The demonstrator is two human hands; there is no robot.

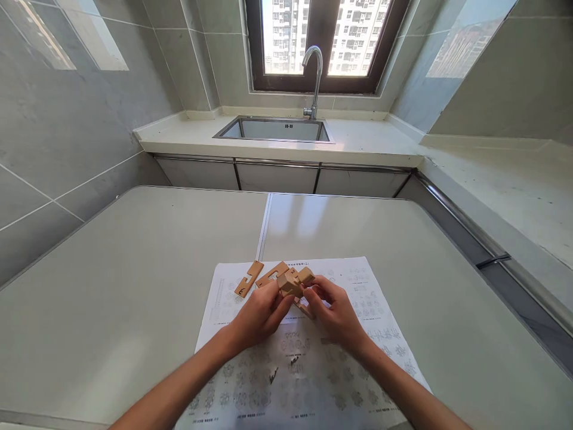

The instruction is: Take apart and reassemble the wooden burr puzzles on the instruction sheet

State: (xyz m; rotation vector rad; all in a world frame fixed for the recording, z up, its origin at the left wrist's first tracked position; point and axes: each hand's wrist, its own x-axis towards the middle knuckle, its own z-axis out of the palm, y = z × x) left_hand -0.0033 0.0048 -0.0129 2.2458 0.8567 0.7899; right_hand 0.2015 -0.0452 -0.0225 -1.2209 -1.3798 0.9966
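My left hand (267, 307) is closed on a cluster of small wooden puzzle blocks (289, 285) held just above a printed sheet. My right hand (332, 307) pinches the right side of the same cluster, where a lighter wooden block (306, 275) sticks up. Fingers partly cover how the blocks fit together. Behind the hands, a notched wooden piece (272, 274) lies on the paper, overlapped by the held blocks. A separate notched wooden piece with a dark mark (249, 279) rests to the left. Another flat piece (304, 308) shows below the cluster, between the hands.
The large instruction sheet (295, 382), printed with small diagrams, lies on a pale folding table (134, 286) with a seam (265, 224). Beyond it are a counter with a sink (277, 128), a faucet (316, 83) and a window. Tiled walls stand at both sides.
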